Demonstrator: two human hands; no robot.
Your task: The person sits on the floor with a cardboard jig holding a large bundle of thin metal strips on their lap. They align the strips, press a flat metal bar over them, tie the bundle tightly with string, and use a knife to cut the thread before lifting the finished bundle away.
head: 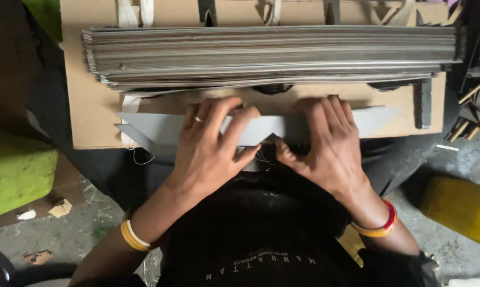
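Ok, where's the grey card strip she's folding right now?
The grey card strip lies across the brown board, under both hands, just below the stack of grey sheets.

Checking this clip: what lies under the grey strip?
The grey strip lies on a brown board. Both hands, left and right, cover its middle, hiding what is beneath there.
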